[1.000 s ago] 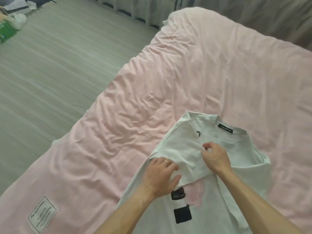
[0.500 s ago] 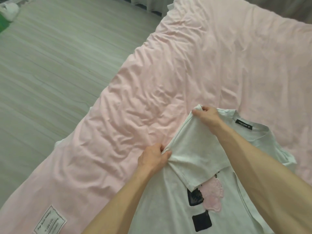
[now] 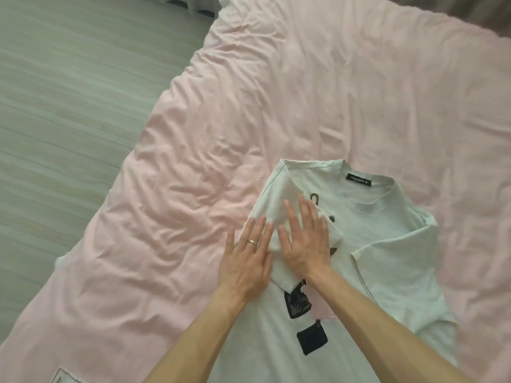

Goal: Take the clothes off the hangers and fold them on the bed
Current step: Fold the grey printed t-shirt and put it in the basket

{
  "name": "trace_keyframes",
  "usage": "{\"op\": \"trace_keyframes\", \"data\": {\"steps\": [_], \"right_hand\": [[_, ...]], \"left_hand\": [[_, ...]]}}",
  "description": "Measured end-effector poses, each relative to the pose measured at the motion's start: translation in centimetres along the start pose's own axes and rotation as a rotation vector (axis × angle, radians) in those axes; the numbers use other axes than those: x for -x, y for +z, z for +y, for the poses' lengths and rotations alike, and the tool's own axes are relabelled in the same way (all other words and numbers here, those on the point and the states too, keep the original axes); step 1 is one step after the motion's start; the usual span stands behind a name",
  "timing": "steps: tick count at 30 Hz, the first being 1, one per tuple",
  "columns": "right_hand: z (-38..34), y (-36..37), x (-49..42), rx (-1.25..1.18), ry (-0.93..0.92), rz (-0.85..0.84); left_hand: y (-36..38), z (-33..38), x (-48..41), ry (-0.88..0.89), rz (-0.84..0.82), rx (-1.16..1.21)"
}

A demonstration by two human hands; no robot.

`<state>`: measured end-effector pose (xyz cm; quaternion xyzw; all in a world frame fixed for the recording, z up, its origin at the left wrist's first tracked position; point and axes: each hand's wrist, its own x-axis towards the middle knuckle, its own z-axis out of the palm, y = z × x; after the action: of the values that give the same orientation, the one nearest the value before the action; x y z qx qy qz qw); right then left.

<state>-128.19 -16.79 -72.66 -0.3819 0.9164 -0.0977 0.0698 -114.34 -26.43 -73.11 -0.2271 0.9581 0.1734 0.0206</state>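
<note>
Change: half a second ago both hands pinched the sleeve's edge; now they have let go and lie flat on it.
Left hand [image 3: 246, 261]: fingers straight and spread, palm down on the outer edge of the folded sleeve [image 3: 279, 194]; a ring [image 3: 253, 241] shows.
Right hand [image 3: 304, 239]: fingers straight, pressing the same sleeve, just beside the left.
T-shirt [image 3: 262, 341]: white, print side up on the pink bed [image 3: 304, 92], collar away from the person, both sleeves folded inward.
</note>
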Motion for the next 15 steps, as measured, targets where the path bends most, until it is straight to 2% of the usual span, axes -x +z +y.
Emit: {"op": "trace_keyframes", "data": {"steps": [3, 5, 8, 15], "right_hand": [[3.1, 1.5, 3.1, 0.118, 0.065, -0.237], [5.1, 1.4, 4.5, 0.136, 0.204, -0.290], [6.4, 0.5, 6.0, 0.117, 0.390, -0.297], [8.8, -3.8, 7.5, 0.043, 0.323, -0.187]], "left_hand": [[1.8, -1.6, 0.1, 0.023, -0.126, -0.126], [2.1, -1.8, 0.2, 0.006, -0.180, -0.168], [1.7, -1.4, 0.8, -0.042, -0.232, -0.207], [-1.0, 1.4, 0.7, -0.094, -0.189, -0.208]]}}
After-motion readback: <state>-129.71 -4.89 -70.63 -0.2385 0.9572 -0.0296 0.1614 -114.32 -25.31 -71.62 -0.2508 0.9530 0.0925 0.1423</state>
